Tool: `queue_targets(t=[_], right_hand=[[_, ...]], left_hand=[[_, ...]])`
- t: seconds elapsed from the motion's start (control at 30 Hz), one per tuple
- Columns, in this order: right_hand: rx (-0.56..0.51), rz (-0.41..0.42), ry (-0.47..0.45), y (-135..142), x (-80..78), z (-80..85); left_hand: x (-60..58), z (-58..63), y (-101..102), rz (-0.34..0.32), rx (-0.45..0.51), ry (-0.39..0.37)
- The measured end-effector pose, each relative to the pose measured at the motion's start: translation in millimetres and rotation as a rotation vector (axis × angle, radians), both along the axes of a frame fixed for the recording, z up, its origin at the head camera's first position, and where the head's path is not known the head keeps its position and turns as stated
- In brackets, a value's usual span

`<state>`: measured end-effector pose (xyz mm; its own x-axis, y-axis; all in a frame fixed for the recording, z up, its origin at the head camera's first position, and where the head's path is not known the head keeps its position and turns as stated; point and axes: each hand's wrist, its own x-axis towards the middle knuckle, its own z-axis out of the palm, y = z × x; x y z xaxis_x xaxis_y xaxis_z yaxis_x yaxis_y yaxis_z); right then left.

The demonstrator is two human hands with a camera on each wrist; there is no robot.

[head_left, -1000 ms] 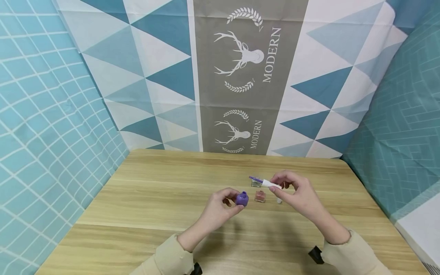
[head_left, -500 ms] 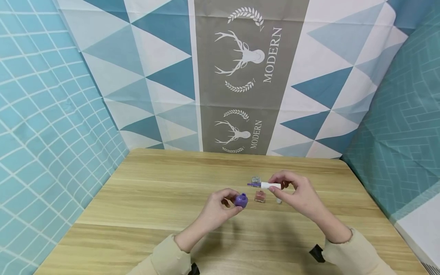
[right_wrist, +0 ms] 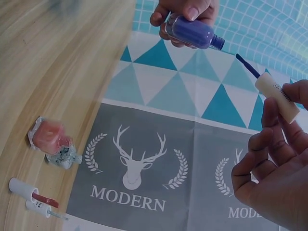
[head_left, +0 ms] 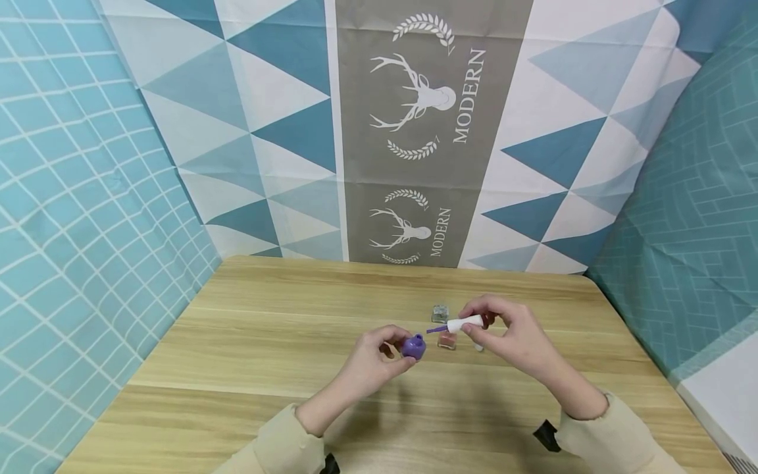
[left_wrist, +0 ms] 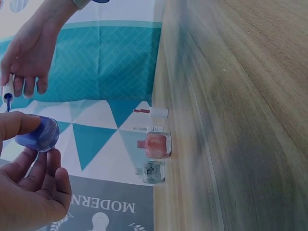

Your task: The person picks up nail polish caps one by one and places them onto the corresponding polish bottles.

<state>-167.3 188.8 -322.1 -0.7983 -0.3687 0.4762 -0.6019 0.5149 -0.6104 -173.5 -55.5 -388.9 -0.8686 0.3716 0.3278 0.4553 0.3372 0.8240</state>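
1. Head view: here's the action, just right of centre and low in the frame. The left hand (head_left: 379,359) grips the purple bottle (head_left: 413,347) between thumb and fingers, up above the bench (head_left: 266,355), its neck bare. The right hand (head_left: 503,326) pinches the white cap (head_left: 466,324), and its purple-coated brush (head_left: 437,329) points left, the tip near the bottle's mouth yet outside it. So the purple one is unscrewed, brush out, and not closed up. Behind them, the pink bottle (head_left: 447,341) and the clear glittery bottle (head_left: 440,314) stand on the bench.

2. Left wrist view: bench down the right side, and look at the middle! Both standing bottles have open necks, and above them in the frame sit the cap with the red brush (left_wrist: 159,112) and the cap with the pale brush (left_wrist: 153,129), both bristle-end up. That's three bottles opened, by my count. Lower left, the left fingers are closed around the purple bottle; upper left, the right fingers hold its cap.

3. Right wrist view: purple bottle at the top, brush at right, a clear gap between tip and neck. Fingers curled on both pieces. What's left, I judge: all three caps are off their bottles, so every closing-up remains undone.
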Motion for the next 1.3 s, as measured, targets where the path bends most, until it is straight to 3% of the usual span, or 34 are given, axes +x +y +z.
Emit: queue_targets(t=[0.27,0.6,1.3], right_hand=[[0.004,0.008,0.012,-6.6,2.0,3.9],[0.036,0.002,0.026,-20.0,18.7,27.4],[0.040,0.062,0.003,-25.2,17.8,28.7]], left_hand=[[1.4,0.4,-0.4,-0.012,-0.006,0.016],[2.4,3.1,1.6,-0.021,-0.023,0.023],[4.0,6.8,2.4,-0.045,-0.050,0.030]])
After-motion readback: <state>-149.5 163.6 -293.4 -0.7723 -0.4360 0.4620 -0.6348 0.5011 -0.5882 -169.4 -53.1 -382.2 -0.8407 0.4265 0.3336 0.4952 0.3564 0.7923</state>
